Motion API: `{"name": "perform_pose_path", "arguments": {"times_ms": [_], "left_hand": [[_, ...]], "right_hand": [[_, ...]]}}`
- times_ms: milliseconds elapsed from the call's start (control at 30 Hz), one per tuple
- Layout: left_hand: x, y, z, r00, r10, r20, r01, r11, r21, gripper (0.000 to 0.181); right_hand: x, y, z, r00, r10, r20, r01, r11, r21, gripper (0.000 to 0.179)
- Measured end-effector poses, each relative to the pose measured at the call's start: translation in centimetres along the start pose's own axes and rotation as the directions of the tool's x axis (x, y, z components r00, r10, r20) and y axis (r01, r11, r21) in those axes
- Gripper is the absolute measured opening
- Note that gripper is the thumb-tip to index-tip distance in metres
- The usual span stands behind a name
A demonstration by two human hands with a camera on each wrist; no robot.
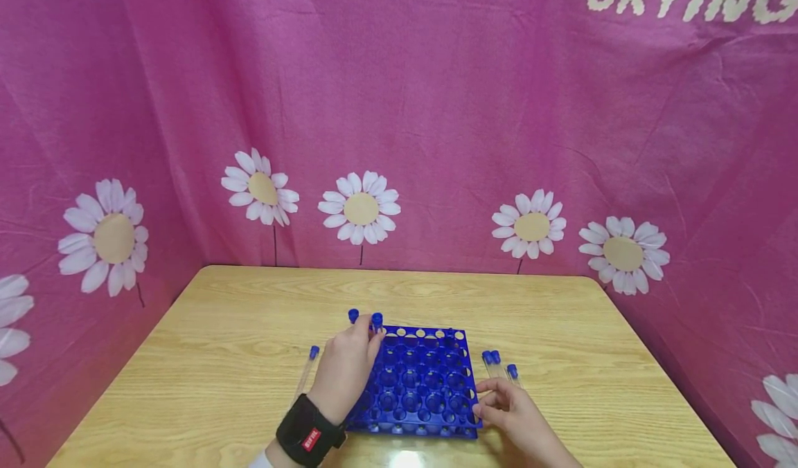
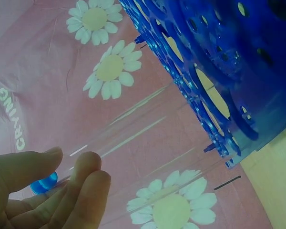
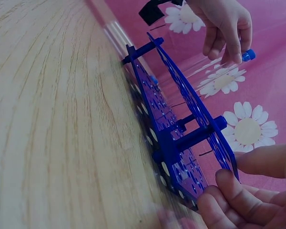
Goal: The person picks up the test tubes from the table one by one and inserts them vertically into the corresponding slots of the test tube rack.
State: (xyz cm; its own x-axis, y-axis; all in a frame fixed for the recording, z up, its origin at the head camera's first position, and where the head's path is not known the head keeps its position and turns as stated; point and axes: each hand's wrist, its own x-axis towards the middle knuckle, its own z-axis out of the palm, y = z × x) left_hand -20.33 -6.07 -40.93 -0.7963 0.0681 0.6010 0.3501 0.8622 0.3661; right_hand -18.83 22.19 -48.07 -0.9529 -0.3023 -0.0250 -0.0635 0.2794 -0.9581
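My left hand (image 1: 345, 367) is over the back left of a blue test tube rack (image 1: 422, 424). Between its thumb and fingers it pinches a clear, blue-capped test tube (image 1: 377, 321), whose lower end reaches the rack's top plate in the left wrist view. A second blue-capped tube (image 1: 353, 314) stands upright in the back left of the rack, partly hidden by the left hand. At the rack's right edge, my right hand (image 1: 508, 416) holds the front corner, its thumb (image 3: 264, 160) and fingers on either side of the top plate.
To the right of the rack lie three blue-capped tubes (image 1: 512, 371), partly behind the right hand. One more capped tube (image 1: 306, 372) lies to the left, beside the left wrist. A pink cloth (image 1: 436, 142) with daisies surrounds the wooden table (image 1: 249, 302).
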Motion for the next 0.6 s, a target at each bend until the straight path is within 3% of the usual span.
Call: {"name": "perform_pose_path", "arguments": {"times_ms": [400, 600], "left_hand": [[0.0, 0.1, -0.2, 1.000, 0.002, 0.005, -0.002, 1.000, 0.012, 0.023], [0.2, 0.2, -1.6, 0.999, 0.009, -0.042, -0.009, 1.000, 0.018, 0.023]], "right_hand": [[0.0, 0.0, -0.1, 1.000, -0.003, 0.006, 0.003, 1.000, -0.003, 0.041], [0.0, 0.1, -0.1, 1.000, -0.010, 0.012, 0.010, 1.000, -0.005, 0.041]]}}
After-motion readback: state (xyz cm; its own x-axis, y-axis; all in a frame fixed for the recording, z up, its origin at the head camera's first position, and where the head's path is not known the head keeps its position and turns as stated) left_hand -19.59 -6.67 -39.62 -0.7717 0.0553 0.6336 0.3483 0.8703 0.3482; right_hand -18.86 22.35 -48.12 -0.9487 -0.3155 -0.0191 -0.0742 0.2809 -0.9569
